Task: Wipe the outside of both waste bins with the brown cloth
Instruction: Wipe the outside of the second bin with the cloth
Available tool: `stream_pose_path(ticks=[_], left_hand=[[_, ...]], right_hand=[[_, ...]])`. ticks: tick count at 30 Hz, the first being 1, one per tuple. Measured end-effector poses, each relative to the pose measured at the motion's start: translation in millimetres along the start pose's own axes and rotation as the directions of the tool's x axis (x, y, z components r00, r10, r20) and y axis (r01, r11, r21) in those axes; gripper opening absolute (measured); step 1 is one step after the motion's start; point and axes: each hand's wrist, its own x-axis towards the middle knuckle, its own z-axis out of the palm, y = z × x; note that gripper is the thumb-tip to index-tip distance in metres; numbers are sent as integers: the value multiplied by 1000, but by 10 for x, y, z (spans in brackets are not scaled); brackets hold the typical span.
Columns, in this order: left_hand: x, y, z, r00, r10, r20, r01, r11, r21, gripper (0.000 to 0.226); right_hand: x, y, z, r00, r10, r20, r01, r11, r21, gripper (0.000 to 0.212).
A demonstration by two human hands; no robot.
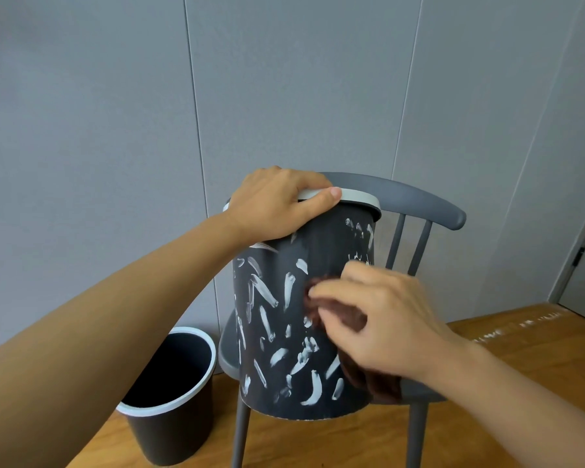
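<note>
Nearest to us, our right hand (382, 319) presses the brown cloth (358, 366) against the side of the marked bin (301, 315), fingers curled round the bunched fabric; the hand is blurred, so we cannot say exactly how each finger lies. The cloth looks soft and floppy, so we judge it best kept wadded in the palm, or loose ends will drag. Just beyond, our left hand (277, 207) grips the pale rim (362, 199) of the same bin, thumb along the edge and fingers hooked over the top. This bin stands on the seat of a grey chair (429, 204), tilted a little towards us, its dark wall covered in white smears. It looks like thin plastic, light and fairly stiff, likely to slide or tip under pressure, so the rim seems the right place to steady it. Lower left, on the wooden floor (487, 373), the second bin (169, 393) stands upright beside the chair leg, open and unmarked as far as we can see. We count two bins, one cloth and one chair. Behind everything runs a grey panelled wall (115, 130).
</note>
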Motion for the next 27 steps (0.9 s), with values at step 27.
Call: stream_pose_path(ticks=[27], left_hand=[[43,-33,35,1000,-5,-8,5,1000,-9,43]], right_hand=[[-247,120,201,958,181,-223,-163,982,97,33]])
